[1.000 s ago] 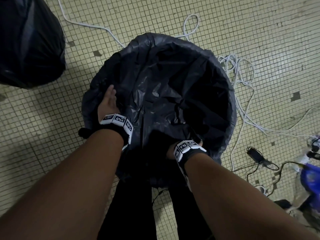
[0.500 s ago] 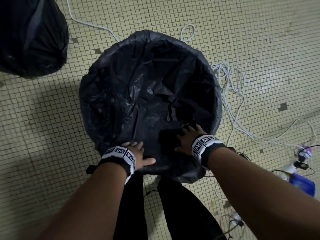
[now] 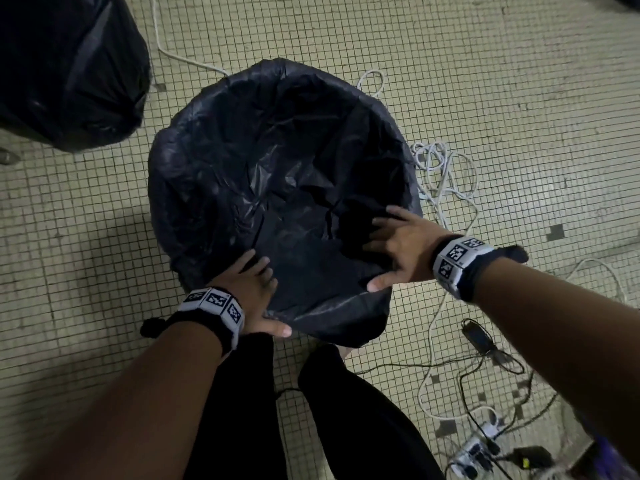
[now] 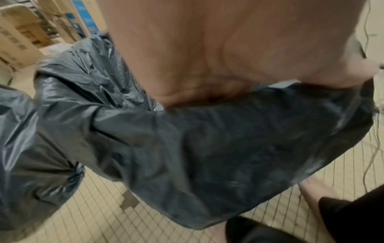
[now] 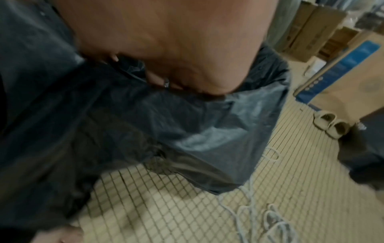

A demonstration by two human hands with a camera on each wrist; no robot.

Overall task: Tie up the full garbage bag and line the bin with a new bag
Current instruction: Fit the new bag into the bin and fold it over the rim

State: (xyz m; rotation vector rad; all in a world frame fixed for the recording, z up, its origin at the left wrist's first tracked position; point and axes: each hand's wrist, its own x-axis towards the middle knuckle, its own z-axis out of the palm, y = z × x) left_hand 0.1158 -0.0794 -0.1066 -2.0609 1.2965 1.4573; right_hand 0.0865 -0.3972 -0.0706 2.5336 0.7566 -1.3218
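A new black bag lines the round bin, its edge folded down over the rim and its inside crumpled and dark. My left hand grips the near-left edge, fingers inside and thumb outside along the fold. My right hand holds the near-right edge the same way, fingers spread inside, thumb on the outer fold. The left wrist view has the palm lying over the folded plastic; in the right wrist view the fingers curl into the bag. The full, tied black bag sits on the tiled floor at the far left.
White cables loop on the floor right of the bin, with black cables and a power strip nearer me. My dark-trousered legs stand against the bin's near side. Cardboard boxes and a pair of slippers lie further off.
My left hand slid from the bin's left rim to the near-left rim. My right hand came up out of the bag and moved right along the near rim, spreading the edge.
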